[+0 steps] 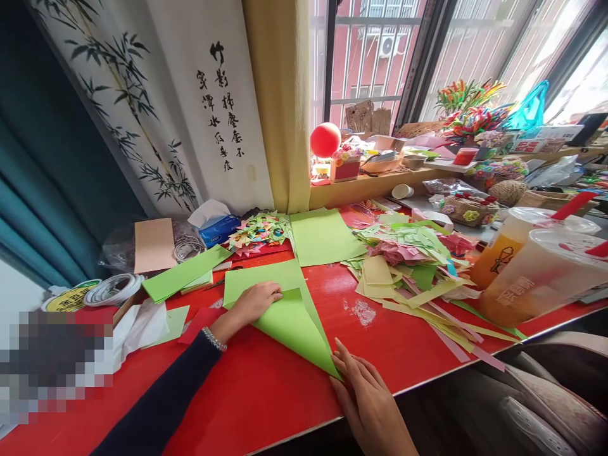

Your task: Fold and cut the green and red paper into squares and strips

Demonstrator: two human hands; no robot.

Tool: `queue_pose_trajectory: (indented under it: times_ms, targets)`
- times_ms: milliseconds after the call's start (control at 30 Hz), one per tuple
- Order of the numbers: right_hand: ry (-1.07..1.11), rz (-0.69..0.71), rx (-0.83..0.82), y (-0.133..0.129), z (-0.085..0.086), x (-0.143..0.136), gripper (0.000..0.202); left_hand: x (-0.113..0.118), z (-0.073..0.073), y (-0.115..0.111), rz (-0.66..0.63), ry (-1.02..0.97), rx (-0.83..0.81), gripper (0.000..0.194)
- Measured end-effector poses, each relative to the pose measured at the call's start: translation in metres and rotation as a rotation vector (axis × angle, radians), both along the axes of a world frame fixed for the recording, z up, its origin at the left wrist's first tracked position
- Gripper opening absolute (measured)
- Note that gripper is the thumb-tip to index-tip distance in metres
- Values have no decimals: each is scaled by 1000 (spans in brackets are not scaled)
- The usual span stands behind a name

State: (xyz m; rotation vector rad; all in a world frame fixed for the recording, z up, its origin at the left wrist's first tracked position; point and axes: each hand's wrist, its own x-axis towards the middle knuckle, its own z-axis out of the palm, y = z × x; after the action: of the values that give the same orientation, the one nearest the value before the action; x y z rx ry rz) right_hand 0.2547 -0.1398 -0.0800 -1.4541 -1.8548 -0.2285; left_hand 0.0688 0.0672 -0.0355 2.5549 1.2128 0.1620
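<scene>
A sheet of green paper [294, 323] lies on the red table in front of me, with one part folded over diagonally to a pointed corner at the near right. My left hand [251, 308], with a beaded bracelet at its wrist, rests on the sheet with fingers curled at the flap's upper edge. At the pointed corner, my right hand [363, 396] has the paper tip between thumb and fingers. Just beyond lies a stack of green paper [325, 235]. A narrower folded green strip [187, 272] is to the left of the sheet.
Paper strips and scraps [403, 253] are heaped to the right, beside two plastic drink cups [532, 285] with red straws. Small folded pieces [263, 229] and a blue tissue pack [218, 229] stand at the back. White tape rolls [114, 290] lie left; a cluttered sill [361, 180] runs behind.
</scene>
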Motion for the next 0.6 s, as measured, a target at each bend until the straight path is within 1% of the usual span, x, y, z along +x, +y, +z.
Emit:
queue_pose_trajectory:
  times_ms: [100, 167, 300, 367, 467, 533, 600]
  targets:
    - [-60, 25, 12, 0, -3, 0, 38, 3, -2, 2, 13, 11, 36, 26]
    - [-87, 16, 20, 0, -5, 0, 39, 5, -4, 4, 24, 22, 52, 27]
    - [-93, -11, -22, 0, -4, 0, 53, 7, -5, 3, 15, 59, 59, 27]
    - [-136, 53, -57, 1, -1, -1, 49, 4, -3, -2, -9, 80, 40, 25]
    - [-189, 179, -54, 2, 3, -3, 41, -6, 4, -12, -52, 121, -10, 25]
    - [-190, 213, -53, 2, 4, -6, 40, -12, 8, -17, -67, 148, -54, 26]
    - [-193, 211, -79, 2, 5, -8, 40, -16, 9, -18, -61, 146, -69, 27]
